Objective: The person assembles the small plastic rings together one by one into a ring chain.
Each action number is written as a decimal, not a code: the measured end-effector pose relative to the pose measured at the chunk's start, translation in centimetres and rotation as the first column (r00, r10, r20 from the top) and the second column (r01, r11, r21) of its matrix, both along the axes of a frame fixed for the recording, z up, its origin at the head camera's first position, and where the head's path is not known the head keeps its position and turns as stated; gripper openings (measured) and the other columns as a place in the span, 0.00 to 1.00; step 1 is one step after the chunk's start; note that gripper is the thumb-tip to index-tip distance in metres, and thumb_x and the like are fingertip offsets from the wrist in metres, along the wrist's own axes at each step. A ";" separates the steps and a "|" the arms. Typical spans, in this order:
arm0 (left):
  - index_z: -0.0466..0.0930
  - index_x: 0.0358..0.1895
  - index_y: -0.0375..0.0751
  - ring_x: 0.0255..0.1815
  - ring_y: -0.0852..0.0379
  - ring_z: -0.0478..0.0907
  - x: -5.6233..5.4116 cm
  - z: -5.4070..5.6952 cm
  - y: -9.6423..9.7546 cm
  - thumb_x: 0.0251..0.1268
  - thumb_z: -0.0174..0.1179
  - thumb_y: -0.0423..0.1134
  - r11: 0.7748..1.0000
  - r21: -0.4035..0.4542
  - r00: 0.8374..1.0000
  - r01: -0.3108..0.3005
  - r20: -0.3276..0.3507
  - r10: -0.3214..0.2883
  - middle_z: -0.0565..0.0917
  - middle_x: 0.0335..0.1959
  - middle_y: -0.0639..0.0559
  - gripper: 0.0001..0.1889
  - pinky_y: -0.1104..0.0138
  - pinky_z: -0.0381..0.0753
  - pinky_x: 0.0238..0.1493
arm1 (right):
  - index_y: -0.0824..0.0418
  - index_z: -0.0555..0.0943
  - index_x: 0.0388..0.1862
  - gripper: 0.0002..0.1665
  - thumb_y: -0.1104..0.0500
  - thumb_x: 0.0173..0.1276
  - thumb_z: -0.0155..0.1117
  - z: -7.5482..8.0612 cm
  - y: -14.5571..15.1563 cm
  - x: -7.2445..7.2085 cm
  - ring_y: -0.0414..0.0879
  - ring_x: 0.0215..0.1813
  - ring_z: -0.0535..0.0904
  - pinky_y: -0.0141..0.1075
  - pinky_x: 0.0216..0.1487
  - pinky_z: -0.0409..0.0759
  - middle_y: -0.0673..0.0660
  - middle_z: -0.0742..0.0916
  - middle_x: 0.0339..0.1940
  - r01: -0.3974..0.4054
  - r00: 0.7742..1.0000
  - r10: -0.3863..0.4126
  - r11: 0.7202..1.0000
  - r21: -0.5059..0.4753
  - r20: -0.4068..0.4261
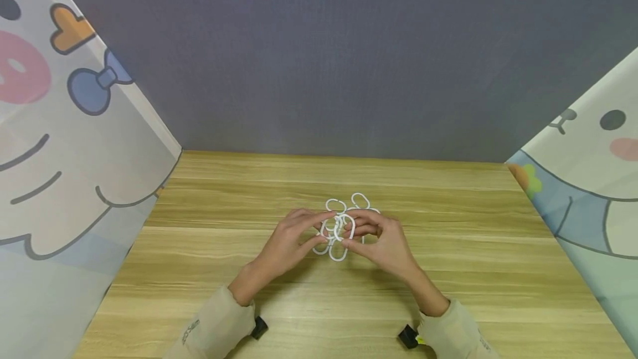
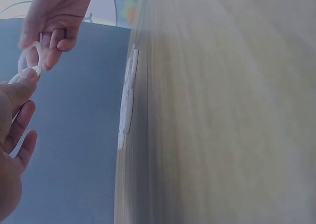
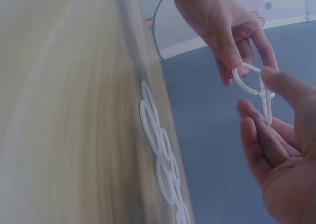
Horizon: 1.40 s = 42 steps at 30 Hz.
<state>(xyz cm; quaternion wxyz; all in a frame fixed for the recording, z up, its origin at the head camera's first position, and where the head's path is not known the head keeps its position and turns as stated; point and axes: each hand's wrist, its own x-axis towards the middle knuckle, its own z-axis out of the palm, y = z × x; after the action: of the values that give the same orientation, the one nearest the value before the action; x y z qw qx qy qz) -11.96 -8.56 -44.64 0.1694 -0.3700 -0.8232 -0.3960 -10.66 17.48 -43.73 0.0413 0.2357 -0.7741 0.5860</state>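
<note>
Both hands hold white open-sided rings that look like plastic, raised above the tabletop. The thumb and a finger of my left hand (image 1: 285, 241) pinch one ring (image 3: 241, 84). Opposite it, my right hand (image 1: 389, 244) pinches a second ring (image 1: 354, 229) between thumb and index finger. In the right wrist view the two rings meet near the right thumb; whether they are hooked together I cannot tell. Several more white rings (image 3: 159, 177) lie flat beneath the hands, overlapping one another. In the head view the hands and raised rings partly cover them.
A light wood-grain table (image 1: 209, 193) spreads under the hands. Behind it stands a dark grey panel (image 1: 329, 60). Side panels with cartoon prints (image 1: 45, 181) flank the table. Each sleeve has a black piece (image 1: 408, 337) at its cuff.
</note>
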 end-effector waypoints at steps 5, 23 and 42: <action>0.85 0.72 0.46 0.55 0.49 0.87 0.0 0.0 0.0 0.62 0.81 0.33 1.000 -0.016 1.000 -0.011 -0.015 0.011 0.93 0.55 0.48 0.33 0.50 0.87 0.60 | 0.69 0.84 0.66 0.33 0.76 0.61 0.83 -0.1 -0.2 0.1 0.42 0.41 0.93 0.41 0.45 0.93 0.68 0.93 0.42 0.035 0.997 -0.029 0.995 -0.088 0.066; 0.81 0.76 0.45 0.52 0.54 0.87 0.3 0.0 0.0 0.69 0.78 0.36 0.999 -0.049 1.000 0.018 0.011 -0.018 0.93 0.45 0.53 0.33 0.52 0.86 0.61 | 0.77 0.81 0.62 0.16 0.74 0.79 0.66 0.0 -0.6 -0.3 0.38 0.33 0.89 0.34 0.35 0.89 0.69 0.91 0.34 0.166 0.973 -0.131 0.969 -0.183 0.191; 0.82 0.72 0.42 0.49 0.56 0.84 0.7 0.0 -0.2 0.71 0.72 0.29 1.000 -0.025 0.992 0.006 0.122 -0.003 0.88 0.43 0.51 0.27 0.52 0.86 0.61 | 0.77 0.83 0.48 0.05 0.75 0.77 0.67 0.5 -0.9 0.0 0.43 0.36 0.87 0.33 0.36 0.88 0.59 0.90 0.38 0.305 0.937 -0.266 0.940 -0.157 0.225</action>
<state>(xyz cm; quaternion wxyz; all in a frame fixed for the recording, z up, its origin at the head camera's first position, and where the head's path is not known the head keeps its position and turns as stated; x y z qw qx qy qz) -11.28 -8.74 -44.60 0.1129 -0.3492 -0.8361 -0.4078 -10.67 16.56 -43.26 0.0701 0.0551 -0.7412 0.6654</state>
